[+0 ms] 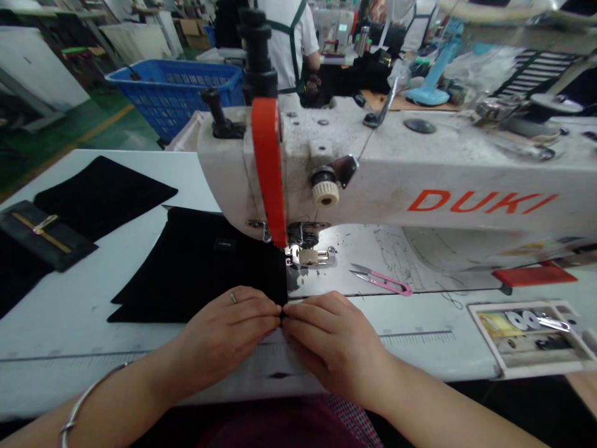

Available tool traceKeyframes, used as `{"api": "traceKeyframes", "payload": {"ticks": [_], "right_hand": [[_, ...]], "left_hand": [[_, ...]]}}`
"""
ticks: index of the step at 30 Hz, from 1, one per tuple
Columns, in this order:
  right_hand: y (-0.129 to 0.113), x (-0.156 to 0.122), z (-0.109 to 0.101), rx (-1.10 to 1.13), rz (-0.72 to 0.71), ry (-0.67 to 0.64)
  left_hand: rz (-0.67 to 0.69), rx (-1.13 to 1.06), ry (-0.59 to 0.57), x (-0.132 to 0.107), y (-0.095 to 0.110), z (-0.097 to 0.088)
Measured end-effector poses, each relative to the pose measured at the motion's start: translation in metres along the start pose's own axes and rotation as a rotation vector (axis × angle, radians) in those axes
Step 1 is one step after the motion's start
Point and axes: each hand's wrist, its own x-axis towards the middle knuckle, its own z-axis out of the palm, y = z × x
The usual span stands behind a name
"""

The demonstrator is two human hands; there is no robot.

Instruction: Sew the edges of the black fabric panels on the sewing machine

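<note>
left hand (pixel 224 333): pinching near edge of black fabric panel (pixel 196 267) | right hand (pixel 333 339): pinching same edge, touching left hand | panel: flat on counter (pixel 60 330), just beside presser foot (pixel 303 255) of DUKI sewing machine (pixel 420 168) | pink thread snips (pixel 380 281): right of hands

From my remote station, the fabric (pixel 196 267) at nine o'clock reads black, the basket (pixel 172 93) at eleven blue, and the guard (pixel 268 174) at twelve orange-red on a white machine (pixel 448 162). The snips (pixel 382 282) at four show pink; the cloth (pixel 354 420) at six, red-and-white checks.
</note>
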Motion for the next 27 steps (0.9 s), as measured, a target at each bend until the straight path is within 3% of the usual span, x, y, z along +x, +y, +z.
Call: {"api": "traceKeyframes", "payload": {"ticks": [11,16,27], "right_hand": [[0.015,0.027,-0.011,-0.144,-0.019,-0.124],[0.026,0.033,-0.008,-0.175,-0.020,-0.107],[0.039,0.040,0.006,-0.270,0.173,-0.078]], "left_hand": [[0.025,0.035,0.015,0.009,-0.030,-0.002],[-0.001,0.050,0.009,0.017,-0.048,-0.004],[-0.066,0.105,0.007,0.032,-0.082,-0.001]]}}
